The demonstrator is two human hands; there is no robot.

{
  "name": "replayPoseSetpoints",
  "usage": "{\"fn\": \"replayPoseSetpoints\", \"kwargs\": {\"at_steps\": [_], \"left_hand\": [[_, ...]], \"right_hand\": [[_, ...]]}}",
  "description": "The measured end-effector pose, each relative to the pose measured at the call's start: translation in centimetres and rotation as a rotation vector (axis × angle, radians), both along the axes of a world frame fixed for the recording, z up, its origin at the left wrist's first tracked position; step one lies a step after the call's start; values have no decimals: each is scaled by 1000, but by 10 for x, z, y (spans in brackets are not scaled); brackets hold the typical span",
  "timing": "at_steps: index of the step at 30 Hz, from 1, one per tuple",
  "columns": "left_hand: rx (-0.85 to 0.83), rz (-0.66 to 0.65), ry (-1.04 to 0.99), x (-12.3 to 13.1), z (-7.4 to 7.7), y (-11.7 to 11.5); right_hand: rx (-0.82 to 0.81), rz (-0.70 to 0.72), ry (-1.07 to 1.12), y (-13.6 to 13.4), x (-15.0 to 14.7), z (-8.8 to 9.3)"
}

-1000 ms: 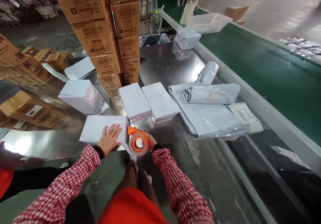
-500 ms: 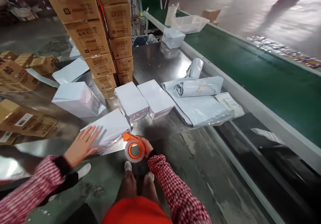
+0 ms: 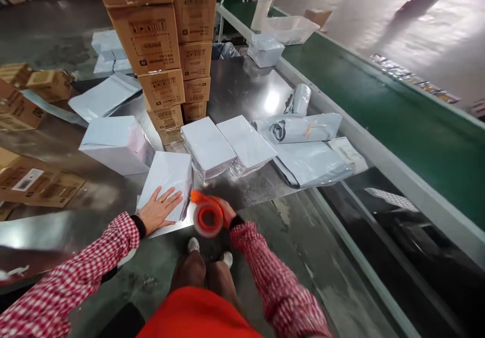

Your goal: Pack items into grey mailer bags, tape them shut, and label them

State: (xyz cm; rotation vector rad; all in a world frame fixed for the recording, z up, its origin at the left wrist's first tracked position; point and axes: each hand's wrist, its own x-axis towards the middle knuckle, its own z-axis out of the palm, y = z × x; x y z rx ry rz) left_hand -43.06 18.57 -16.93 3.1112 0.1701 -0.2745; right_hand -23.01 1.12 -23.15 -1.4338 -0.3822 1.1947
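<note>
At the near edge of a metal worktable [image 3: 242, 83], a worker in red-and-white checked sleeves [image 3: 96, 247] rests a left hand [image 3: 161, 210], palm down, fingers spread and gripping nothing, on a white packet [image 3: 166, 174] lying flat on the tabletop. The right hand [image 3: 226, 211] grasps an orange tape dispenser [image 3: 208, 205] just beside the packet's right side; whether the tape touches the wrapping cannot be told. Good handling here would seem to call for even pressure from the flat palm, lest the slick-looking packet slide toward the table's edge, with fingertips clear of the tape and the dispenser squared to the packet's side so that a strip would lie without creases. Just beyond, two further white packets [image 3: 208, 146] lie side by side. Brown cartons [image 3: 147, 42] rise in two columns behind them, a white box [image 3: 109, 143] stands to the left, and a rolled plastic bundle [image 3: 297, 128] rests on pale flat bags [image 3: 312, 161] to the right. The shiny tabletop catches light in bright patches; alongside, a green conveyor belt [image 3: 364, 83] bears a white basket [image 3: 293, 37], above a scuffed, stained floor [image 3: 261, 247]
</note>
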Motion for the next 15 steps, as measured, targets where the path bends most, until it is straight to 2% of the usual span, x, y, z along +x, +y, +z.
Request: {"fn": "replayPoseSetpoints", "kwargs": {"at_steps": [3, 5, 7, 9, 12, 15], "left_hand": [[-8, 33, -8, -2, -1, -5], [-10, 48, -20, -1, 0, -7], [-21, 49, -13, 3, 1, -10], [-23, 55, 2, 9, 2, -15], [-9, 156, -28, 24, 1, -24], [-31, 229, -78, 31, 2, -36]], "right_hand": [[-36, 20, 106, -54, -50, -9], [-48, 21, 165, -71, -74, -15], [-36, 44, 183, -68, -87, -18], [17, 196, 128, -50, -96, -13], [102, 490, 15, -20, -111, 7], [106, 588, -50, -17, -112, 26]]}}
